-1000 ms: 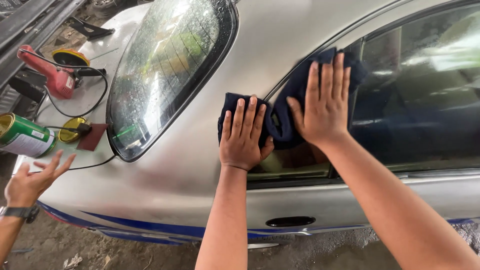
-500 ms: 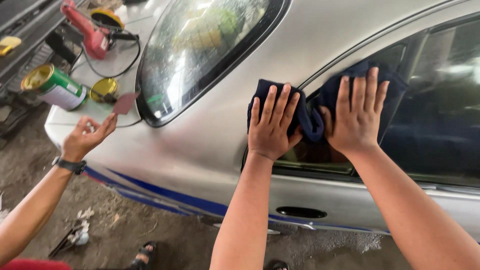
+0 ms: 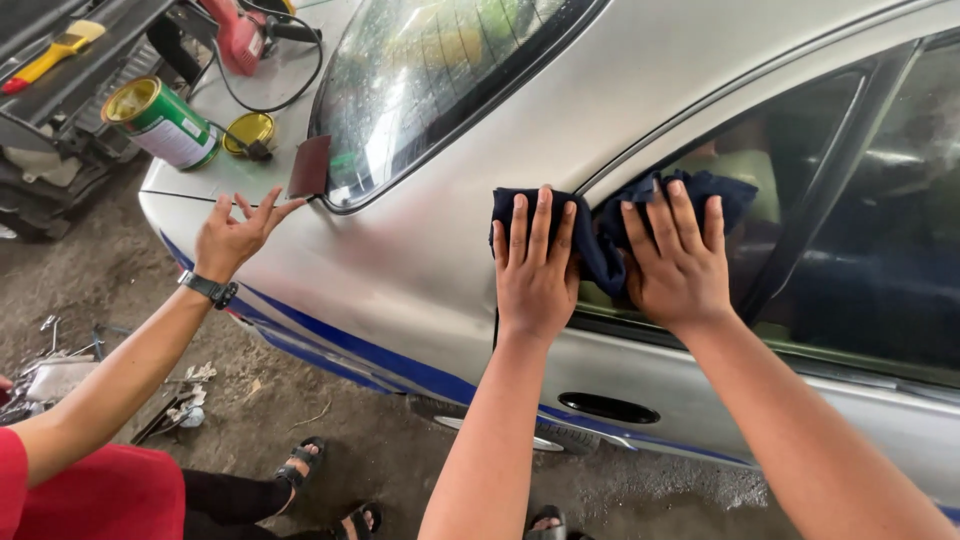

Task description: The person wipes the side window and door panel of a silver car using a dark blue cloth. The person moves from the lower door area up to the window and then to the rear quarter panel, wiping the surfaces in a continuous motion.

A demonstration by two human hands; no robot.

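Head view, left hand (image 3: 535, 265) and right hand (image 3: 675, 262) flat, grip released, pressing dark cloth (image 3: 600, 235), cloth middle hidden under palms

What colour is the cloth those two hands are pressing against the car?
The cloth is dark navy blue, plain with no pattern, seen in the head view.

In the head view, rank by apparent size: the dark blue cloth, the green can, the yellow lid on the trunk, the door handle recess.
1. Dark blue cloth, largest though partly covered by both hands.
2. Green can.
3. Door handle recess.
4. Yellow lid.
The last two look close; the lid lies farther from the camera, so their order is unsure.
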